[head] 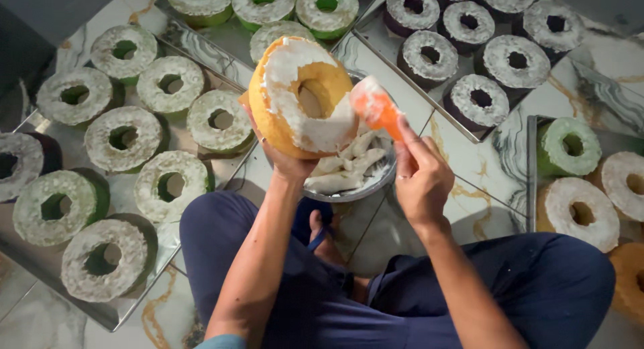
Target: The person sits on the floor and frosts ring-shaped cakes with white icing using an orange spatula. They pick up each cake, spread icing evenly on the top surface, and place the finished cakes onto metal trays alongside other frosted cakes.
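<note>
Head view: the left hand [285,158], mostly hidden behind it, grips an orange ring cake [302,97] tilted above a cream bowl [352,178]. The right hand [421,175] is closed on an orange spatula [377,107], its blurred blade touching the cake's cream. Trays [40,258] of frosted rings run off frame.

- We sit on a marble-patterned floor [463,188], so this looks like a small home cake-making spot.
- Metal trays [40,262] around us carry rows of frosted ring cakes [121,138].
- A metal bowl [376,181] of white frosting lies before us.
</note>
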